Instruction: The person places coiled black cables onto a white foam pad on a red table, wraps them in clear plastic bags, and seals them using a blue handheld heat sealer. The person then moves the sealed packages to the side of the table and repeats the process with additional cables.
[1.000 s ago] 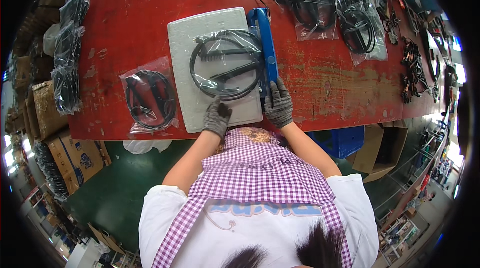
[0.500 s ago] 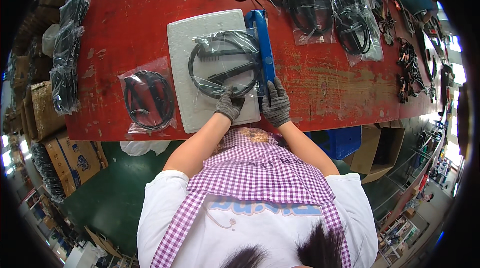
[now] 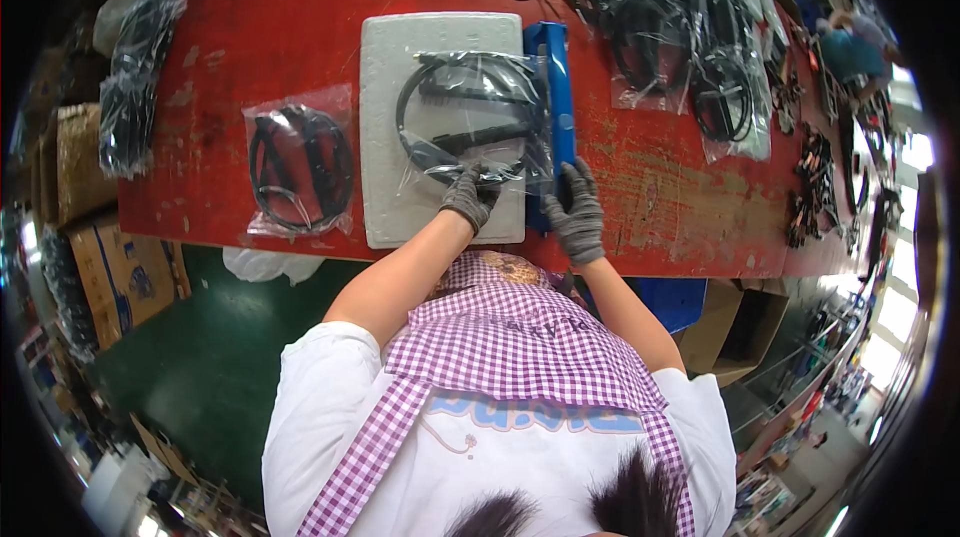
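Note:
A clear plastic bag (image 3: 420, 172) holding a coiled black cable (image 3: 404, 127) and dark plugs or adapters lies on a white foam board (image 3: 385, 207). The bag's right edge reaches a long blue bar-shaped device (image 3: 562, 87), which looks like a bag sealer. My left hand (image 3: 470, 199), in a grey glove, pinches the bag's near edge. Beside the near end of the blue bar is my right hand (image 3: 577, 215), gloved too. Its fingers are stretched out and apart, with the tips at the bar's edge. Whether they press on it is hard to tell.
Another bagged black cable (image 3: 300, 169) lies left of the board. More bagged cables (image 3: 650, 37) are piled at the far right, and a row of bags (image 3: 140, 67) lines the left edge. Loose black cables (image 3: 815, 182) sit farther right. Below the red table (image 3: 680, 227) stands a cardboard box (image 3: 735, 327).
The whole view has shifted and turned slightly. My right hand's fingers have spread and eased toward the right side of the blue bar. My left hand keeps hold of the bag.

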Available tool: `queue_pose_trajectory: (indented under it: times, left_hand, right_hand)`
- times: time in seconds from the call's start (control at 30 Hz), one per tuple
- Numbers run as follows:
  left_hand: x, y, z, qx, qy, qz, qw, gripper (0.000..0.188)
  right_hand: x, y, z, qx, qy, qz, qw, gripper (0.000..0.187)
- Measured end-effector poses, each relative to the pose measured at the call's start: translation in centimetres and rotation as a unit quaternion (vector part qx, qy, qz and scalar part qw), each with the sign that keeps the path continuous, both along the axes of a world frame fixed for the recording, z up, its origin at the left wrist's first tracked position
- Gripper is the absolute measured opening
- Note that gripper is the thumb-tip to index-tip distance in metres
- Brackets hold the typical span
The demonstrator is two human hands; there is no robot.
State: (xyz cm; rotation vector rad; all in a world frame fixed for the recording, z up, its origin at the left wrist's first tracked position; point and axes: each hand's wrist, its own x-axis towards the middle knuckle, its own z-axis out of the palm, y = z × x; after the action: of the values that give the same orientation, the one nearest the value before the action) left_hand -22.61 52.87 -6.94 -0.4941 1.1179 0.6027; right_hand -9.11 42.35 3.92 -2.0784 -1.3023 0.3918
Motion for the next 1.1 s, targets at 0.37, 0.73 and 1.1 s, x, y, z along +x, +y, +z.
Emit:
queue_pose_trajectory:
  times: [0.37, 0.73, 1.1]
  left_hand:
    - [-7.7, 4.0, 4.1, 0.263, 0.251, -0.15, 0.919, 0.005]
    - [-36.4, 18.7, 4.0, 0.353, 0.468, -0.349, 0.731, 0.023]
    - [-40.8, 22.1, -4.4, 0.354, 0.514, -0.411, 0.665, 0.039]
  right_hand:
    - [25.0, 6.3, -15.8, 0.024, 0.679, -0.468, 0.565, 0.036]
    - [31.7, 9.6, -20.0, -0.069, 0.721, -0.441, 0.531, 0.025]
    - [32.7, 12.4, -4.0, 0.074, 0.499, -0.4, 0.765, 0.031]
